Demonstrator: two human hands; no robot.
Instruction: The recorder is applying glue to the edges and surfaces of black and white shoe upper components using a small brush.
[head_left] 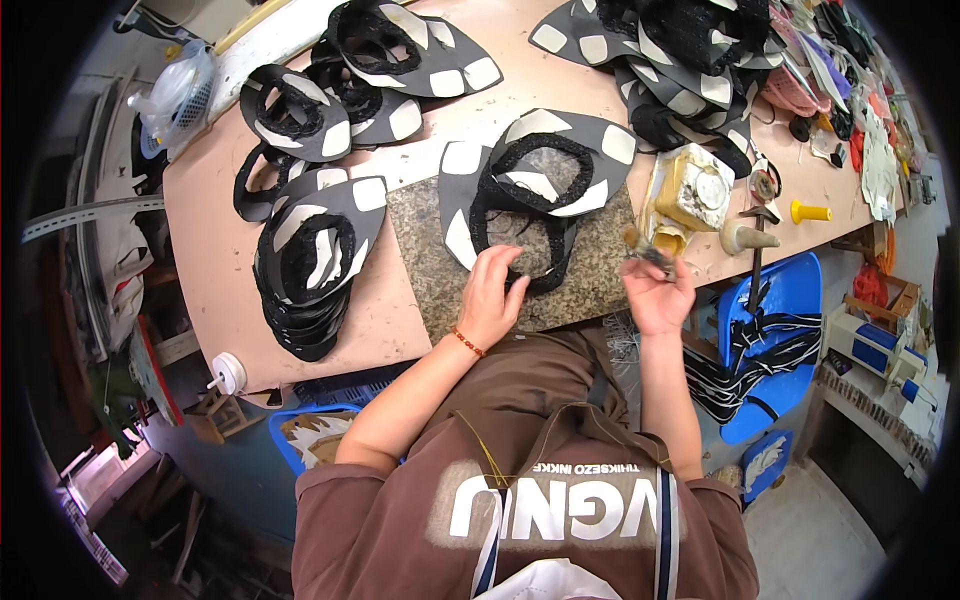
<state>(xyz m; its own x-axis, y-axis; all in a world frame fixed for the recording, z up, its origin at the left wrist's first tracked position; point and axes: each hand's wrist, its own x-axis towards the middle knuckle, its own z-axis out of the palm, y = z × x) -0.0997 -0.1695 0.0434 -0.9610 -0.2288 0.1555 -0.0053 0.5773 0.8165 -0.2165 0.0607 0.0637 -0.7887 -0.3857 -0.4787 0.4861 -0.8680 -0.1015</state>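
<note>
On the stone slab in front of me lies a grey shoe upper with a black fuzzy-edged opening and white patches. A second, similar upper is partly under it. My left hand has its fingers and thumb closed on the near black edge of this lower piece. At the slab's right side, my right hand is closed round a small brush; its details are blurred. Just beyond that hand stands a yellowish, glue-crusted container with a small opening on its near side.
Stacked uppers lie left, with more at the back left and back right. A hammer, a yellow cone and a beige cone-shaped thing sit right. A blue chair holds black strips.
</note>
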